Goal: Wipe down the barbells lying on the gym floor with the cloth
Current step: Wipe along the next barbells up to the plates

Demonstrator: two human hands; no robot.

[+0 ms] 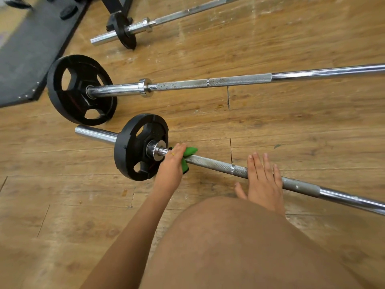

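Barbells lie side by side on the wooden floor (62, 205), three of them. Closest to the camera, a bent bare knee (229, 236) fills the lower middle of the view.

Just beyond it runs the nearest barbell (212, 163), slanting from the left down toward the right edge. The right hand (263, 182) rests on its knurled shaft, palm down, fingers straight and slightly spread, thumb out to the side; it grips nothing. Further left along the same bar, the left hand (169, 167) holds the green cloth (190, 151) against the shaft, fingers bent over it, with a yellow ring showing on one finger. The cloth wraps the bar just beside the chrome collar, and its ends stick out above and below the hand. Right next to the hand stands this bar's black plate (133, 151), upright on the sleeve, and the bare sleeve end pokes out past it to the left.

Behind that lies the middle barbell (229, 81), running almost level across the view and off the right edge. Dark specks mark its knurling near the collar. A larger black plate (75, 88) sits at its left end.

Farthest away, the third barbell (173, 16) angles up to the top right, with a small black plate (125, 32) on its sleeve. A dark mat (31, 49) covers the top left corner, and a black frame (116, 5) stands at the top edge just behind the small plate.
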